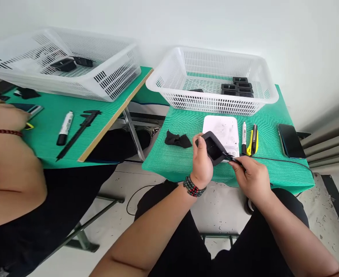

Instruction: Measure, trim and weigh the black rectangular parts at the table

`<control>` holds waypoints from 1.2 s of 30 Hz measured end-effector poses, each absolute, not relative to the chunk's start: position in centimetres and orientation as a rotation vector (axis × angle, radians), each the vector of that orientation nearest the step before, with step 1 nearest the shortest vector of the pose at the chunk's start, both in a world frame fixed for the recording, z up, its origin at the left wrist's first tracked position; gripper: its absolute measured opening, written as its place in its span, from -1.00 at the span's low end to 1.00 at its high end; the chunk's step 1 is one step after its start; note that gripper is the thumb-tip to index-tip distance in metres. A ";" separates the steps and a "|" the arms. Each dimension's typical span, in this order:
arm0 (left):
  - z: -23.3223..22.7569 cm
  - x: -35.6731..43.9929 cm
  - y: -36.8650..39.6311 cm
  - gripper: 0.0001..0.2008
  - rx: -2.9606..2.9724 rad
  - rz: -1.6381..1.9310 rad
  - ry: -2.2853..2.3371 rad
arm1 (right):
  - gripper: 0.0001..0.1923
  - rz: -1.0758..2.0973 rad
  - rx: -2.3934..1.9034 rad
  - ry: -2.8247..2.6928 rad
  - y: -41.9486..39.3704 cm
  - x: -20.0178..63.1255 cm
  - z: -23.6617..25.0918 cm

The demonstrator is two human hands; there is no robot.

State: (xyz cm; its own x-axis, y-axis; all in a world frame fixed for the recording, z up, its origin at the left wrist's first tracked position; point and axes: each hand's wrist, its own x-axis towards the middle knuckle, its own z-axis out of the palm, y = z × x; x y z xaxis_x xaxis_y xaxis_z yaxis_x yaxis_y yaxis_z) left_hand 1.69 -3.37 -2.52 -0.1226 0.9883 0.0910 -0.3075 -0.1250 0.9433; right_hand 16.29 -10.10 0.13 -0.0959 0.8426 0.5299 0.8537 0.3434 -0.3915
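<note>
My left hand point(202, 161) grips a black rectangular plastic part point(212, 146) just above the front of the small green table point(181, 123). My right hand point(252, 177) pinches a thin black tool point(232, 157) whose tip touches the part's right edge. A thin black cord point(285, 160) runs from that tool to the right across the mat. Under the part lies a white flat scale-like pad point(223, 129). A beaded bracelet sits on my left wrist.
A white basket point(215, 100) behind holds several black parts point(239, 87). A black scrap point(177, 139), a marker point(244, 137), a yellow cutter point(253, 141) and a phone point(290, 140) lie on the mat. A co-worker's arm point(4, 154), another basket point(71, 65), a caliper point(79, 132) are left.
</note>
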 end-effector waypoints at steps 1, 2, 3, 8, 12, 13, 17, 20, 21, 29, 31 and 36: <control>-2.7 2.0 -3.7 -0.49 0.930 1.550 0.998 | -0.73 -0.013 -1.474 -1.917 -10.1 16.1 0.0; -2.8 2.3 -4.0 -0.50 0.863 1.597 1.004 | -0.74 -0.006 -1.464 -1.926 -10.2 15.9 -0.1; -2.8 2.6 -4.2 -0.50 0.816 1.634 1.019 | -0.75 -0.006 -1.454 -1.939 -10.2 15.6 -0.3; -2.5 3.1 -4.3 -0.51 0.860 1.712 1.068 | -0.77 -0.058 -1.458 -1.988 -10.3 15.3 -0.7; -2.2 3.0 -4.2 -0.52 0.894 1.731 1.051 | -0.78 -0.092 -1.451 -2.000 -10.3 15.5 -0.4; -2.2 3.0 -4.2 -0.52 0.902 1.734 1.049 | -0.78 -0.095 -1.444 -2.005 -10.3 15.6 -0.3; -2.5 2.9 -4.3 -0.51 0.935 1.696 1.050 | -0.77 -0.086 -1.444 -2.032 -10.3 15.7 -0.2; -2.5 2.7 -4.3 -0.51 0.978 1.659 1.046 | -0.77 -0.081 -1.454 -2.039 -10.4 15.8 -0.4; -2.5 2.6 -4.3 -0.52 1.010 1.662 1.045 | -0.77 -0.075 -1.455 -2.037 -10.4 15.8 -0.4; -2.3 1.6 -4.6 -0.51 1.264 1.709 1.037 | -0.76 0.061 -1.423 -2.023 -10.1 16.2 -1.1; -2.6 1.3 -4.4 -0.50 1.266 1.724 1.093 | -0.73 0.086 -1.411 -2.069 -10.1 16.0 -1.2; -3.5 0.7 -3.9 -0.53 1.235 1.787 1.144 | -0.71 0.024 -1.465 -2.123 -10.3 15.0 -1.5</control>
State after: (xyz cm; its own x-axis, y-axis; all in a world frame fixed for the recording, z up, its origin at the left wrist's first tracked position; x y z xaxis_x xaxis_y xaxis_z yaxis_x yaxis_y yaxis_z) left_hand 0.73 -3.93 -3.53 -0.3250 0.8768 0.3543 -0.0451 -0.3886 0.9203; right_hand 15.01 -10.29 -1.45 -0.2504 0.8679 0.4290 0.8580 0.4042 -0.3169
